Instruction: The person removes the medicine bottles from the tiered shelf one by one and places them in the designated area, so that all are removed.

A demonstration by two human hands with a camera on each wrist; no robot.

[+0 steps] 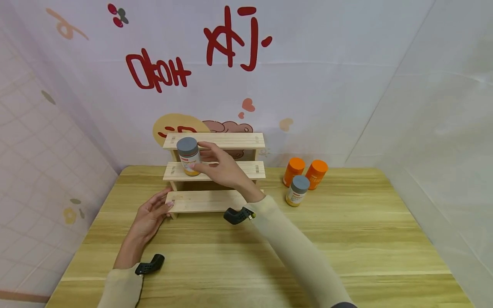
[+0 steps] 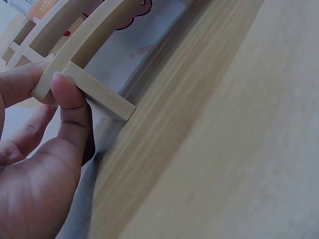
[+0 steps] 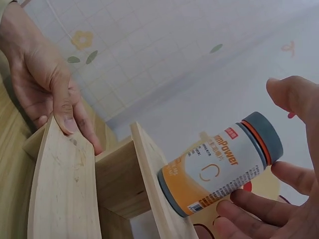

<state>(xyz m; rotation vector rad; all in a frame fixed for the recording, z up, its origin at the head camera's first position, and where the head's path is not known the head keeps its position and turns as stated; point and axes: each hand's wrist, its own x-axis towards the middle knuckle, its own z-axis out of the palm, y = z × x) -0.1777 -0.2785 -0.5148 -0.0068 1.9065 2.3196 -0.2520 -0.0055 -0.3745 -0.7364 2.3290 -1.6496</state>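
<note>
A three-tier wooden shelf rack (image 1: 213,201) stands against the back wall. At the left end of its lowest board, my left hand (image 1: 149,217) pinches the board between thumb and fingers, seen closely in the left wrist view. A supplement bottle (image 3: 214,172) with a grey lid, white label and orange lower band stands on the left part of the middle board. Around its right side is my right hand (image 1: 223,170). In the right wrist view the thumb (image 3: 294,94) is apart from the bottle, and the loosely spread fingers lie close beside it; whether they touch is unclear.
Right of the rack, two orange bottles (image 1: 295,171) stand on the wooden table (image 1: 346,239), with another grey-lidded bottle (image 1: 298,190) in front of them. A printed cloth wall (image 1: 327,85) rises directly behind the table.
</note>
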